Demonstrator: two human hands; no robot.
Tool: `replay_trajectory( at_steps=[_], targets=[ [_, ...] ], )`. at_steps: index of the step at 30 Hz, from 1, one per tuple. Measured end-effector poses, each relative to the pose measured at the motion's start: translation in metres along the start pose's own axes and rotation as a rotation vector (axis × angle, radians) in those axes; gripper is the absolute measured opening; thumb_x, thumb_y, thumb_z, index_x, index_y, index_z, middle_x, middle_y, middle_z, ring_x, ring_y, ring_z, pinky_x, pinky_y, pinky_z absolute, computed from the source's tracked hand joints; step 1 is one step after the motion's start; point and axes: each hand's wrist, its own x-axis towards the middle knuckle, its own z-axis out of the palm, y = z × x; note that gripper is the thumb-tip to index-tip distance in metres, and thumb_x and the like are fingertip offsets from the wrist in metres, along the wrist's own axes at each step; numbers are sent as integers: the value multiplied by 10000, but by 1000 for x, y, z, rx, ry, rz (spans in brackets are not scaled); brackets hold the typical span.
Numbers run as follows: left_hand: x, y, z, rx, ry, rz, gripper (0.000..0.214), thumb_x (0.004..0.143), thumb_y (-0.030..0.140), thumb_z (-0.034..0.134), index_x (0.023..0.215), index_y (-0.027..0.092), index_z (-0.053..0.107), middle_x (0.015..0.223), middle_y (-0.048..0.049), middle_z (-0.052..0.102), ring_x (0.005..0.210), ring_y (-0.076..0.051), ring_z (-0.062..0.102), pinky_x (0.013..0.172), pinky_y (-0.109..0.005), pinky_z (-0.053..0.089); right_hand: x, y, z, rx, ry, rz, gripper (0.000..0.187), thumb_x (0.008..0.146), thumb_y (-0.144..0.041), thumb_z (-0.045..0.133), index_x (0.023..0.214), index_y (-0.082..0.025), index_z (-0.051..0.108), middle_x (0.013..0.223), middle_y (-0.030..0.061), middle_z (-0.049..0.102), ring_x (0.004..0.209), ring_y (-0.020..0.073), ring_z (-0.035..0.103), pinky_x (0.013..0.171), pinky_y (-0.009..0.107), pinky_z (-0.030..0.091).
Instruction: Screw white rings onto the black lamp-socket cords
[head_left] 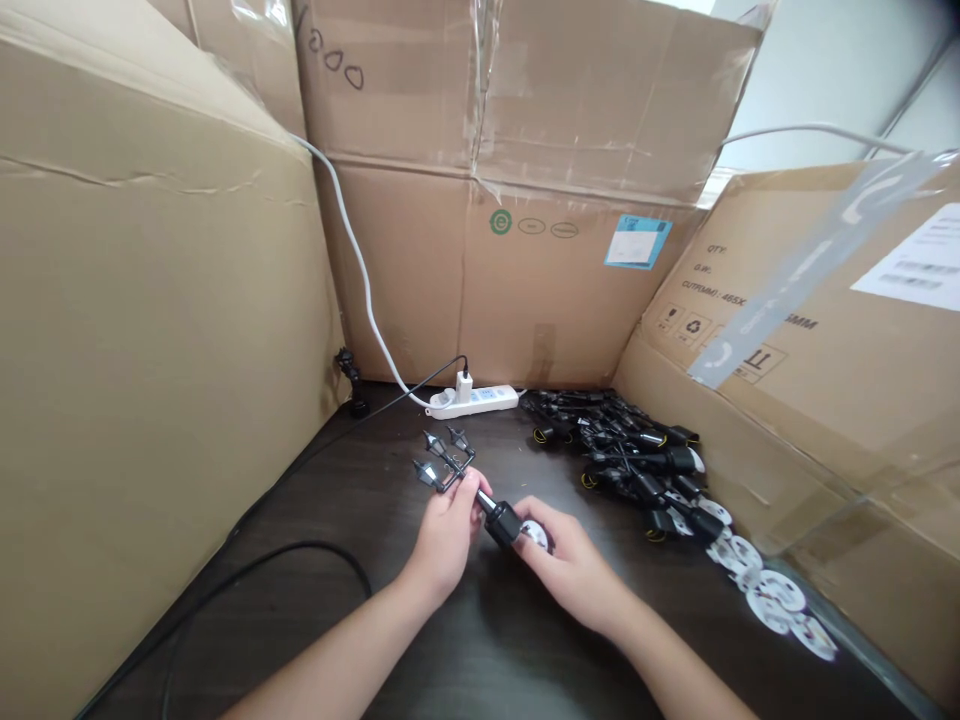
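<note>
My left hand (448,530) is closed around the post of a small black model street lamp (501,522), tilted with its three lantern heads up and to the left. The lamp's thick black cylindrical base points toward my right hand (566,560). Between the thumb and fingers of that hand is a round white disc (535,536), held right at the end of the base. Whether the disc touches the base or is joined to it, I cannot tell. My right fingertips partly cover the disc.
A pile of similar black lamps (637,460) lies at the right, with several loose white discs (776,600) nearer me. Behind is a white power strip (480,401) with a plugged-in adapter. A black cable (300,548) loops at left. Cardboard boxes (150,350) wall the table.
</note>
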Motion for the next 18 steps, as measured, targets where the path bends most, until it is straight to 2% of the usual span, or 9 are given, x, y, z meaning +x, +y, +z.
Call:
replay_trajectory(
  at_steps=[4,7,10,13,16,18],
  targets=[
    [0,-3,0,48,-49,-19,488,791,667,603,753,188,519,556,79,332,485,-75,271,446,-204,231,-3,-3,4,76,-27,-37,102,903,-233,545,956,-198,625,776,-19,587,711,148,496,655,252,368],
    [-4,-6,1,125,-120,22,421,844,603,582,781,194,505,611,64,373,522,-85,314,472,-210,268,-2,-2,8,127,14,-41,106,905,-242,529,886,-193,621,747,-19,562,711,143,491,652,252,371],
    [-7,-9,-1,221,-197,73,309,888,506,573,872,205,505,713,40,458,598,-104,416,532,-222,354,0,1,15,281,18,69,168,909,-333,516,842,-192,578,641,-44,483,568,117,434,545,239,357],
    [-11,-10,-3,261,-300,91,245,899,427,570,985,215,483,836,14,524,732,-141,530,664,-261,460,2,1,22,510,2,198,276,896,-477,524,844,-205,521,552,-83,398,455,98,349,449,229,352],
    [-14,-10,-2,278,-421,79,314,870,366,609,1099,213,457,961,-19,543,836,-175,585,743,-314,511,3,-3,26,662,18,241,259,836,-452,593,845,-211,498,540,-101,374,449,84,326,446,215,373],
    [-15,-9,-1,303,-439,75,330,857,347,619,1112,206,463,1010,-35,539,847,-179,594,746,-326,520,3,-2,28,708,35,253,243,812,-417,617,858,-210,498,548,-104,382,452,78,332,451,206,377]
  ],
)
